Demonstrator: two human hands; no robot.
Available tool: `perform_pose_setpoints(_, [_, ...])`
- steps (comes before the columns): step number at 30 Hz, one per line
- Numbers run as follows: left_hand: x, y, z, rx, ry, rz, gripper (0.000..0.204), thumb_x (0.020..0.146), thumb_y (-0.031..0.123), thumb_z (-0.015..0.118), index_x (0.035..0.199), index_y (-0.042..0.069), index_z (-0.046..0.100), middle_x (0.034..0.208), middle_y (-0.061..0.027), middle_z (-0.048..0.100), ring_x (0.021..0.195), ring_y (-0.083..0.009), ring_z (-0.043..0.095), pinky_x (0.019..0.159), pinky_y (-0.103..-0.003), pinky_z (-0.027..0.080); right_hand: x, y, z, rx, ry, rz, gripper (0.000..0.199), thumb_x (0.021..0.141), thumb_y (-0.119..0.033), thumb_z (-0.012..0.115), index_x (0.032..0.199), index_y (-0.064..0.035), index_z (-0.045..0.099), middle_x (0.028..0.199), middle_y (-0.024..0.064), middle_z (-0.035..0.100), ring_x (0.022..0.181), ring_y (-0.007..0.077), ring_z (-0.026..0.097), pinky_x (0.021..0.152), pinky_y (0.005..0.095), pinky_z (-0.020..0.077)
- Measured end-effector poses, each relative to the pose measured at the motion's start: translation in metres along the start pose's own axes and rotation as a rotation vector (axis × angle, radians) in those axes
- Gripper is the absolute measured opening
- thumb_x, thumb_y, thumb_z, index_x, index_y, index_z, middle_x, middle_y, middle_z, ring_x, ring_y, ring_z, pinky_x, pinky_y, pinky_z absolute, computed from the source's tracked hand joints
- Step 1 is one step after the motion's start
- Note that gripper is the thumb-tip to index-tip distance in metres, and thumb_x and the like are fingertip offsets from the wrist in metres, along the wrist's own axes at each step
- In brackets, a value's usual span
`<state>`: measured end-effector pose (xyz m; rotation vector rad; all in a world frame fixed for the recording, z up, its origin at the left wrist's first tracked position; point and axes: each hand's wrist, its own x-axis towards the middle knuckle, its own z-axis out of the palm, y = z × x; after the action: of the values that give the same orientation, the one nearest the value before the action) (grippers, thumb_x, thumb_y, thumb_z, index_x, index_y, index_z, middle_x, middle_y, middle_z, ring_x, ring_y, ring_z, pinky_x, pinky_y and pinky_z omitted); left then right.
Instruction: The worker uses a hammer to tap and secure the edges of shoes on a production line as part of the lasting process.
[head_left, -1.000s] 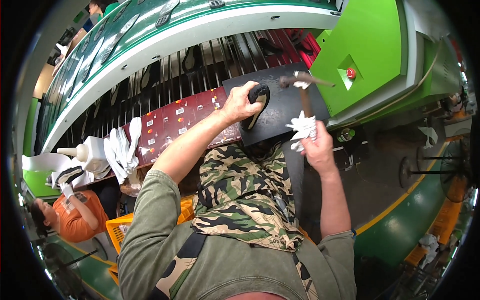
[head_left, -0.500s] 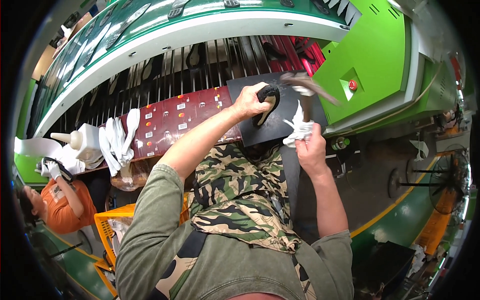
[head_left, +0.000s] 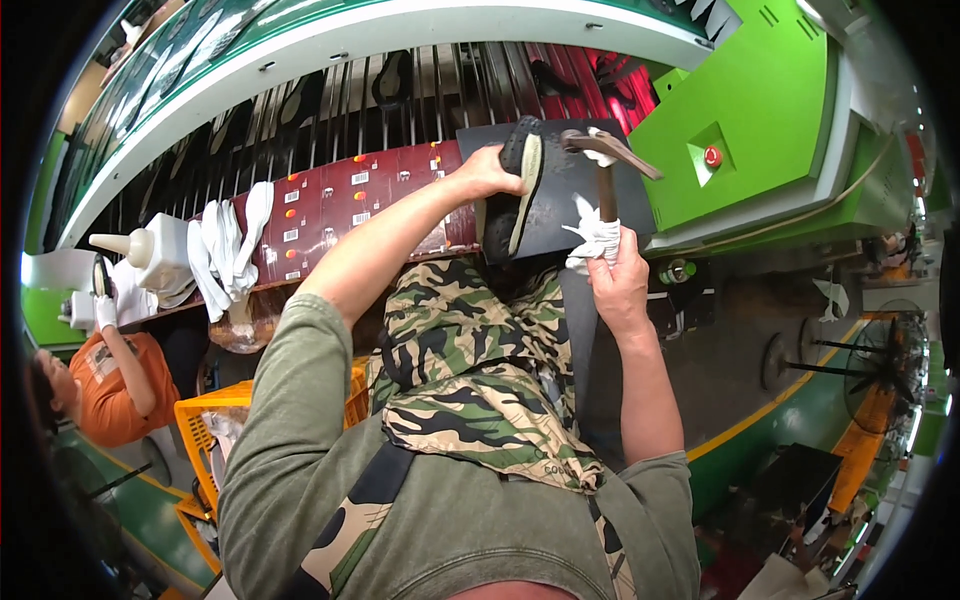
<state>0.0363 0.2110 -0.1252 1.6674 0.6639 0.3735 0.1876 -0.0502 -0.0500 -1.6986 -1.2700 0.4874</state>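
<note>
My left hand [head_left: 487, 176] is closed around a black shoe [head_left: 530, 185] with a cream strip along one side. That shoe stands on edge over a black mat [head_left: 572, 208] in front of me. In my right hand [head_left: 622, 285] is a hammer [head_left: 607, 190], gripped at the lower handle, where white cloth [head_left: 594, 242] is wrapped with loose ends sticking out. The hammer's long curved head is raised above the mat, to the right of the shoe and apart from it.
Maroon printed board [head_left: 345, 215] runs left to white sole-shaped pieces [head_left: 232, 250] and a white nozzle bottle [head_left: 160, 250]. Beyond are metal rollers [head_left: 440, 100] carrying dark soles. A green machine [head_left: 760, 110] with a red button stands right. Another person [head_left: 125, 385] works at left, near a yellow crate [head_left: 200, 425].
My left hand has turned the shoe and shifted slightly left, showing more of its length. The hammer, blurred before, now looks sharp and nearly still. The whole view has shifted a little.
</note>
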Motion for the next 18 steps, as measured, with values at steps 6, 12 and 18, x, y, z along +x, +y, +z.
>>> perform_pose_setpoints(6, [-0.115,-0.064,0.033,-0.794,-0.191,-0.58,0.05,0.078,0.023,0.081,0.117,-0.002,0.062,0.098,-0.0133,0.072,0.084,-0.0241,0.072,0.079,-0.04,0.06,-0.039,0.081,0.057,-0.273,-0.202,0.273,0.031,0.089,-0.014,0.062,0.115,-0.0012,0.054,0.09,0.0242,0.069,0.084,0.0399,0.069,0.074,0.0461,0.0541])
perform_pose_setpoints(12, [-0.154,-0.107,0.076,-0.781,0.061,-0.474,0.047,0.091,0.037,0.07,0.12,0.002,0.063,0.103,-0.0093,0.069,0.085,-0.0184,0.067,0.075,-0.034,0.055,0.003,0.02,0.038,0.185,-0.212,0.376,0.036,0.093,-0.005,0.064,0.126,0.0014,0.053,0.095,0.007,0.067,0.063,0.0084,0.061,0.049,0.0237,0.0497])
perform_pose_setpoints(18, [-0.152,-0.103,0.092,-1.056,0.182,-0.503,0.041,0.095,0.038,0.062,0.112,0.0,0.065,0.089,-0.0094,0.071,0.071,-0.0186,0.068,0.066,-0.032,0.055,0.008,-0.004,0.045,0.383,0.131,0.087,0.028,0.096,-0.006,0.058,0.121,-0.0004,0.047,0.093,0.0086,0.065,0.063,0.0108,0.062,0.055,0.0248,0.0524])
